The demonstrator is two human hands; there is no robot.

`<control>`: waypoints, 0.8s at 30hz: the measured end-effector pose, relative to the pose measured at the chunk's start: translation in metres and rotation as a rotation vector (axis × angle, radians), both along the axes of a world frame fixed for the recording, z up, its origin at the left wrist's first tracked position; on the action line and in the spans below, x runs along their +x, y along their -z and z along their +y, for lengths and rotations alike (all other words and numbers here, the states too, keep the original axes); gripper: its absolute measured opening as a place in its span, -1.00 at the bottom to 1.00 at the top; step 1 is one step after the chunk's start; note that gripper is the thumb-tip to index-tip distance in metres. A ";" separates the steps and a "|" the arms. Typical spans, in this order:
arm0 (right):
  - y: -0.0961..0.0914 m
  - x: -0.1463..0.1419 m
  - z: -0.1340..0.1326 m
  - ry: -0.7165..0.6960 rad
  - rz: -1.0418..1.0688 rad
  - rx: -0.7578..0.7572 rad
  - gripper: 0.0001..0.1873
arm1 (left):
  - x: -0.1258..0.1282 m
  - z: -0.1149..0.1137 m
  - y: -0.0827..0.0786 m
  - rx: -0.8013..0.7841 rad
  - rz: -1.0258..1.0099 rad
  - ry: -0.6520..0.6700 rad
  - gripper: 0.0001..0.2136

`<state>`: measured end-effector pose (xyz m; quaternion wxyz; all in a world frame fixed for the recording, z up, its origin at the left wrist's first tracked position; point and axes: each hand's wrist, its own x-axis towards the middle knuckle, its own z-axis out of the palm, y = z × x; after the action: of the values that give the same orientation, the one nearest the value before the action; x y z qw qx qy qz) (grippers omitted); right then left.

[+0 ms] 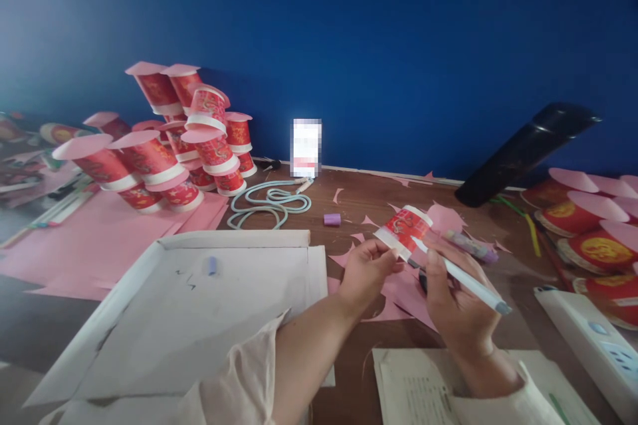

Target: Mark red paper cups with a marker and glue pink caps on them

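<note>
My left hand (366, 270) pinches a red paper cup (405, 230) with white rims, holding it on its side above the brown table (349, 209). My right hand (456, 299) is closed round a white pen (466, 281), its tip touching the cup's lower rim. Pink paper offcuts (399, 292) lie under both hands. A purple glue stick (471, 247) lies just behind the right hand.
A stack of red cups with pink lids (174, 146) stands at back left on pink paper sheets (100, 239). A white cardboard tray (199, 305) is near left. More lidded cups (588, 232), a black cylinder (528, 153), a power strip (588, 339), a cable (269, 202) and a booklet (419, 385) surround the hands.
</note>
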<state>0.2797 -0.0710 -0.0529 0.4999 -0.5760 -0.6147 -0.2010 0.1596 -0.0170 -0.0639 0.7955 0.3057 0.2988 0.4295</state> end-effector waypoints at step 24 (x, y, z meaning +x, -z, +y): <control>0.001 0.001 -0.001 0.034 0.076 0.000 -0.80 | -0.003 0.007 0.003 -0.236 -0.226 -0.035 -0.70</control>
<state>0.2809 -0.0719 -0.0542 0.5194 -0.5935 -0.5856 -0.1874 0.1570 -0.0097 -0.0670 0.8469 0.1547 0.2609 0.4369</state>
